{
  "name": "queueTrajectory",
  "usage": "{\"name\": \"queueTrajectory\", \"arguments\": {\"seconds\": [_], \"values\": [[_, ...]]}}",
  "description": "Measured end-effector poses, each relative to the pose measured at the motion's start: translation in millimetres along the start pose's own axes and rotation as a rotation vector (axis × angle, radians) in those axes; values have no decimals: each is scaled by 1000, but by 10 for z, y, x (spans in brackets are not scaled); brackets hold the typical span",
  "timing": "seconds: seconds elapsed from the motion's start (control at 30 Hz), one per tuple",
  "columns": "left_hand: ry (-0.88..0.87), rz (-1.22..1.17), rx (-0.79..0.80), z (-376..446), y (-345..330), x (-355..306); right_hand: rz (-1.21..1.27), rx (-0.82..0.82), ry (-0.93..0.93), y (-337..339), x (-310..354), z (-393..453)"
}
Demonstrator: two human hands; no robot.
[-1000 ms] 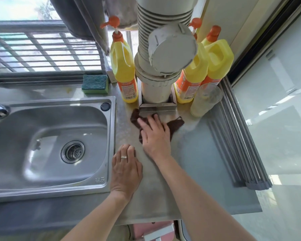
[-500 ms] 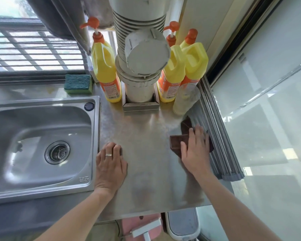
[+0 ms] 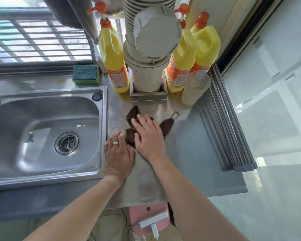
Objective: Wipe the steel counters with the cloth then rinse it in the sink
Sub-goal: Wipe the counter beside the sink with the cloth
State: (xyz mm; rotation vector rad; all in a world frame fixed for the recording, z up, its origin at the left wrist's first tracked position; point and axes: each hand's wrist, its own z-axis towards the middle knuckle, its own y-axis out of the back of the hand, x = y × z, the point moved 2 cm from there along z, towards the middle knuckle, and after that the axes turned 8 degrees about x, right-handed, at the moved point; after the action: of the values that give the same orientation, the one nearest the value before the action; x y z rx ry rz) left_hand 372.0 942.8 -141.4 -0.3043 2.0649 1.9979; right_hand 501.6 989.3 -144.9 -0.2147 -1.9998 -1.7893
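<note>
A dark brown cloth (image 3: pixel 166 126) lies spread on the steel counter (image 3: pixel 189 153), right of the sink (image 3: pixel 42 133). My right hand (image 3: pixel 149 136) presses flat on the cloth's middle, fingers pointing up and left, covering most of it. Flat on the counter by the sink's right rim rests my left hand (image 3: pixel 118 153), wearing a ring, its fingertips touching the cloth's left edge. The sink basin is bare, with a round drain strainer (image 3: pixel 66 143) in the middle.
Behind the cloth stand a grey ribbed duct (image 3: pixel 146 49) on a steel base, yellow detergent bottles (image 3: pixel 112 54) on both sides and a clear plastic cup (image 3: pixel 195 89). A green sponge (image 3: pixel 86 74) lies behind the sink. A rolled drying rack (image 3: pixel 228 129) lines the counter's right edge.
My right hand has swept the cloth from the counter's right edge by the rack back leftward to the middle, up against my left hand. My left hand has stayed beside the sink.
</note>
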Motion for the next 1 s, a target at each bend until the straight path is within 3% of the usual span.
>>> {"name": "queueTrajectory", "arguments": {"seconds": [0.2, 0.43, 0.57, 0.77, 1.0], "values": [[-69, -19, 14, -139, 34, 14, -14, 51, 118, 9, -117, -675], [-132, -42, 25, -672, 49, 139, -72, -111, -336, 457, -1306, -1544], [-148, -69, 16, -719, 63, 159, -47, -233, -505, 324, -1101, -1651], [-126, -126, -13, -708, 38, 221, -45, -158, -250, -69, -261, -1395], [-151, -197, -53, -857, 245, 376, 153, -8, 42, -417, 555, -1022]]}}
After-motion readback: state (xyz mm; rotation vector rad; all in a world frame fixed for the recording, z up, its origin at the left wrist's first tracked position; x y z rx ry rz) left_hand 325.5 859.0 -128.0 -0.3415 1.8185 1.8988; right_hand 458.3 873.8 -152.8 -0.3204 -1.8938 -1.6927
